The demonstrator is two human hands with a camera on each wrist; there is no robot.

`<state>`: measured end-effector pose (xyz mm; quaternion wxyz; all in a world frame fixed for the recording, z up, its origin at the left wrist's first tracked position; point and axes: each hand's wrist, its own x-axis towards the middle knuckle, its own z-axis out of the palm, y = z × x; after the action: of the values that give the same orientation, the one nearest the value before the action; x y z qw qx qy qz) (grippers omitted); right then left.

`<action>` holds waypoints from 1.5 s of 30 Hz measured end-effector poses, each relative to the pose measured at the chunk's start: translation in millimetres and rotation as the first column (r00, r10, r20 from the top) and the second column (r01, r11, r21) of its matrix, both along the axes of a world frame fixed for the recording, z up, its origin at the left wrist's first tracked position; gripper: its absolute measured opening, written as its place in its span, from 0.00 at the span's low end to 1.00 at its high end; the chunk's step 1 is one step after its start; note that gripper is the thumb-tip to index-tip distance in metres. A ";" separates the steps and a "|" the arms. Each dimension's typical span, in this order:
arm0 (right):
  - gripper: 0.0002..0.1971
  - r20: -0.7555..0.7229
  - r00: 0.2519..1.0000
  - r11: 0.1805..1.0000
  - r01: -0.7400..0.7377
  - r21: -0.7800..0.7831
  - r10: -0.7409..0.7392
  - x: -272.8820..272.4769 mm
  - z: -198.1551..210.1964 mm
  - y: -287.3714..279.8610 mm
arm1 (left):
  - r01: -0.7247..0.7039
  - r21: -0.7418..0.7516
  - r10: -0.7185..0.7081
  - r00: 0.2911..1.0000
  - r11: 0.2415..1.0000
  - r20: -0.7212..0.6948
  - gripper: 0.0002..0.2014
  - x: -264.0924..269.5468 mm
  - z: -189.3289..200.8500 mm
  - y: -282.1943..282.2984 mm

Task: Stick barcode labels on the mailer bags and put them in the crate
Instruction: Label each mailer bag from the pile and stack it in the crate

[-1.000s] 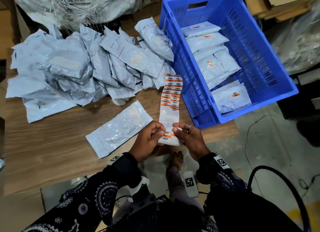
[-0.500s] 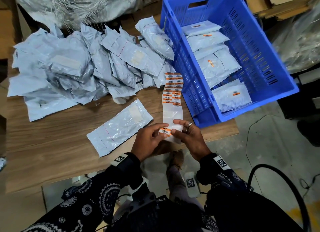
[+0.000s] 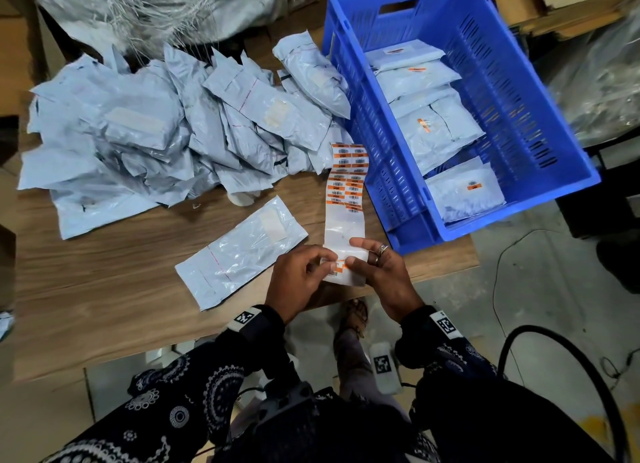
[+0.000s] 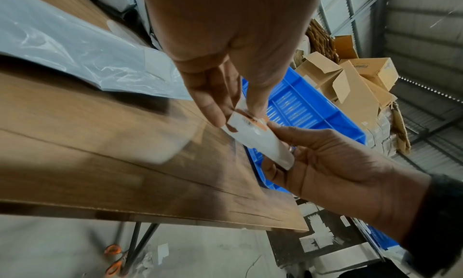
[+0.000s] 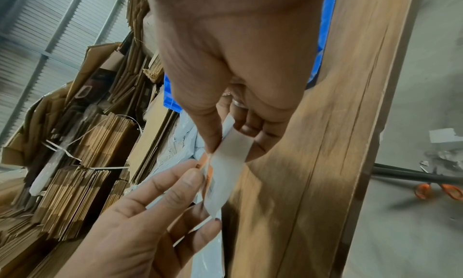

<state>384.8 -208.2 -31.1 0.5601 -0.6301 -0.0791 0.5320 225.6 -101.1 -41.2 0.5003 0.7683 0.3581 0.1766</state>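
A strip of orange barcode labels (image 3: 346, 199) runs from the table's front edge up toward the crate. My right hand (image 3: 377, 272) grips its bare lower end (image 5: 225, 163). My left hand (image 3: 304, 275) pinches one orange label (image 3: 335, 268) at that end, its edge lifted off the backing (image 4: 253, 123). A single grey mailer bag (image 3: 239, 251) lies flat just left of my hands. A heap of unlabelled mailer bags (image 3: 156, 133) covers the table's back left. The blue crate (image 3: 540, 92) at the right holds several labelled bags (image 3: 464, 192).
The wooden table (image 3: 104, 289) ends just under my hands. A large grey sack (image 3: 166, 9) lies behind the heap. Orange-handled scissors (image 4: 114, 259) lie on the floor below the table. Flattened cardboard boxes (image 4: 355, 84) are stacked beyond the crate.
The label strip has been drawn toward me, so more bare backing shows. My left fingers have come to pinch the orange label at its lower end, lifting it from the backing.
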 end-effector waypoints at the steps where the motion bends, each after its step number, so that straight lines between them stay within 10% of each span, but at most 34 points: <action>1: 0.20 -0.003 1.000 1.000 0.000 0.000 0.000 -0.4 0.1 -0.5 | 0.001 -0.008 -0.001 1.000 1.000 0.001 0.04 0.6 -0.3 -0.1; 17: 0.20 -0.024 0.997 0.997 0.068 -0.020 -0.068 9.6 -9.9 -3.7 | -0.029 -0.337 0.055 0.996 0.941 0.069 0.04 2.7 8.3 0.4; 24: 0.20 0.211 0.977 0.997 0.016 -0.070 -0.001 15.0 -25.4 -8.6 | -0.102 -0.426 0.132 0.990 0.899 0.041 0.09 3.7 10.2 3.6; 31: 0.29 0.690 0.617 0.919 -0.157 -0.363 0.378 22.5 -54.7 -14.4 | -0.125 -0.554 0.182 0.982 0.823 0.048 0.09 1.4 10.2 4.9; 39: 0.21 0.856 0.458 0.971 -0.089 -0.224 0.239 6.9 -48.3 -16.1 | -0.129 -0.562 0.171 0.985 0.817 0.022 0.10 -9.0 11.2 12.7; 45: 0.08 0.468 0.842 0.961 -0.267 -0.073 0.269 -25.4 -5.9 29.7 | -0.098 -0.540 0.113 0.994 0.836 -0.007 0.09 -31.3 6.3 23.5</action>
<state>359.4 -178.5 -37.0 0.4422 -0.7249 -0.2992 0.4352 194.3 -77.5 -34.9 0.6899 0.5736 0.4286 0.1059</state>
